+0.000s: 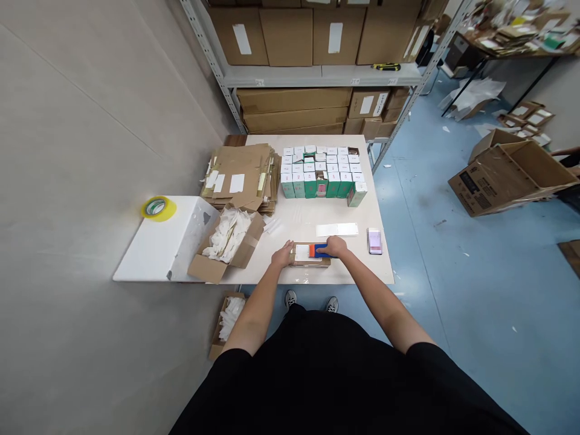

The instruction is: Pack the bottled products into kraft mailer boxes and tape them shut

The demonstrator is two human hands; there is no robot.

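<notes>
Gripping the blue tool (321, 251), your right hand (336, 246) rested over a carton (310, 263) already bearing a label (302, 252) — your left hand (283, 254) touched its end, finger spread unclear. White slips (336, 229) lay unattached beyond.

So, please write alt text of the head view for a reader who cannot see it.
A person's right hand holds a blue-and-orange tool over the white label on a brown cardboard box, while the left hand touches the box's end. Beyond it, green-and-white cartons stand in rows on a pale table; crumpled white material fills an open cardboard box.
</notes>
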